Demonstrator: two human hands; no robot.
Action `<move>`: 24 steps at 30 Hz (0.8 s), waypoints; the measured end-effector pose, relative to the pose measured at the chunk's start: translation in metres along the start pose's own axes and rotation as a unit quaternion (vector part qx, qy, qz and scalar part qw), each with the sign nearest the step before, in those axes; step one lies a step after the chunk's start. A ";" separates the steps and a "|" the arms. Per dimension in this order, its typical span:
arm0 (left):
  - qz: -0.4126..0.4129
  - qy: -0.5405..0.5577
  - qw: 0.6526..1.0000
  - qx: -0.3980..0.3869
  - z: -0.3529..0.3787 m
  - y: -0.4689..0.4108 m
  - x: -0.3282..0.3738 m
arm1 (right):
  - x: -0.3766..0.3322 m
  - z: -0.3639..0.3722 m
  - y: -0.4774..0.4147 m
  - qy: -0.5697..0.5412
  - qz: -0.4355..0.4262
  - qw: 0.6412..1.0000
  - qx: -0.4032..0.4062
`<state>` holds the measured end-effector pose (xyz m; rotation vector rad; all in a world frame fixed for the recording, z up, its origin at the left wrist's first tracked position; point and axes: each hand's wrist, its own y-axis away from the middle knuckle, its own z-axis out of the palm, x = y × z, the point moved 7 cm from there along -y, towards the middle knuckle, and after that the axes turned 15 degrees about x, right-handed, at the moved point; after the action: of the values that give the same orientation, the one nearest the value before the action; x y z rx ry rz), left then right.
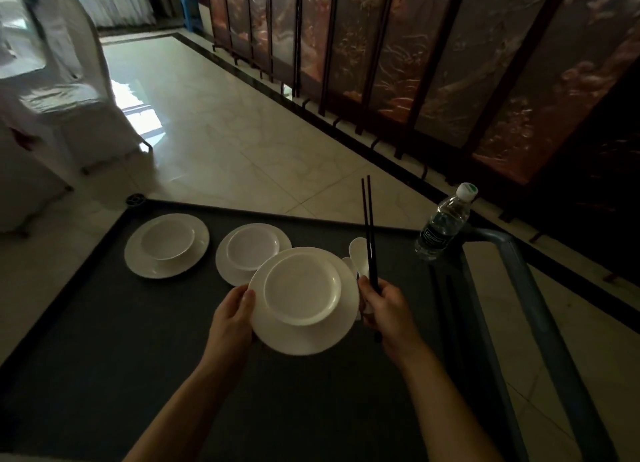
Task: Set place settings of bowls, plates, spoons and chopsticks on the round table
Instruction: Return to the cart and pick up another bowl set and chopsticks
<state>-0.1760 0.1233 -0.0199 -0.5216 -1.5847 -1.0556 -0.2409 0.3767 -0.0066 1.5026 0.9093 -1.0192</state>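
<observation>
My left hand [233,314] grips the left rim of a white plate [294,337] with a white bowl [301,290] standing on it, held above the dark cart top [121,357]. My right hand [384,314] holds a pair of black chopsticks [367,229] pointing away from me, together with a white spoon [358,253] beside the plate's right edge. Two more plate-and-bowl sets rest on the cart: one at the far left [166,245], another [251,250] partly hidden behind the held plate.
A clear water bottle [445,227] stands at the cart's far right corner beside the blue-grey handle [519,274]. A dark folding screen [433,63] runs along the right. White-covered chairs [59,91] stand at the left on a pale tiled floor.
</observation>
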 end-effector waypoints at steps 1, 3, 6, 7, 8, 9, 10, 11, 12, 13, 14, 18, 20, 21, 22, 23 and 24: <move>0.002 0.003 1.000 0.003 -0.005 -0.001 0.004 | -0.004 0.004 0.003 0.002 -0.007 1.000 -0.001; 0.010 0.007 1.000 0.008 -0.016 -0.002 0.011 | -0.010 0.013 0.009 0.014 -0.022 1.000 -0.008; 0.024 0.008 1.000 0.011 -0.035 -0.003 0.022 | -0.017 0.031 0.017 0.028 -0.038 0.999 -0.023; 0.026 0.009 1.000 0.014 -0.042 -0.003 0.026 | -0.020 0.038 0.021 0.032 -0.043 0.998 -0.026; 0.028 0.011 0.999 0.014 -0.048 -0.003 0.029 | -0.021 0.045 0.024 0.035 -0.049 0.998 -0.027; 0.029 0.013 0.999 0.015 -0.054 -0.003 0.033 | -0.023 0.052 0.027 0.037 -0.055 0.997 -0.029; 0.030 0.015 0.999 0.018 -0.061 -0.003 0.036 | -0.025 0.058 0.031 0.040 -0.061 0.997 -0.030; 0.031 0.018 0.999 0.024 -0.068 -0.003 0.040 | -0.027 0.065 0.034 0.044 -0.070 0.996 -0.030; 0.033 0.023 0.999 0.028 -0.074 -0.003 0.044 | -0.029 0.071 0.037 0.050 -0.079 0.995 -0.029; 0.034 0.030 0.998 0.030 -0.080 -0.002 0.048 | -0.030 0.077 0.040 0.057 -0.086 0.994 -0.027; 0.034 0.040 0.998 0.033 -0.085 -0.002 0.051 | -0.032 0.083 0.044 0.062 -0.092 0.993 -0.028; 0.031 0.066 0.996 0.053 -0.108 0.002 0.061 | -0.041 0.110 0.053 0.072 -0.113 0.990 -0.047; 0.032 0.062 0.995 0.071 -0.123 0.004 0.063 | -0.045 0.125 0.057 0.082 -0.120 0.987 -0.064; 0.035 0.061 0.994 0.083 -0.131 0.005 0.064 | -0.047 0.133 0.058 0.091 -0.125 0.985 -0.072; 0.039 0.061 0.993 0.096 -0.140 0.007 0.064 | -0.049 0.141 0.059 0.101 -0.131 0.983 -0.081; 0.041 0.062 0.991 0.111 -0.149 0.010 0.065 | -0.051 0.150 0.061 0.105 -0.136 0.981 -0.093; 0.044 0.062 0.989 0.127 -0.157 0.013 0.065 | -0.053 0.158 0.064 0.105 -0.141 0.979 -0.106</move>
<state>-0.1000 -0.0153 0.0445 -0.3409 -1.5435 -0.7904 -0.2217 0.2091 0.0520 1.3428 1.3685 -0.9391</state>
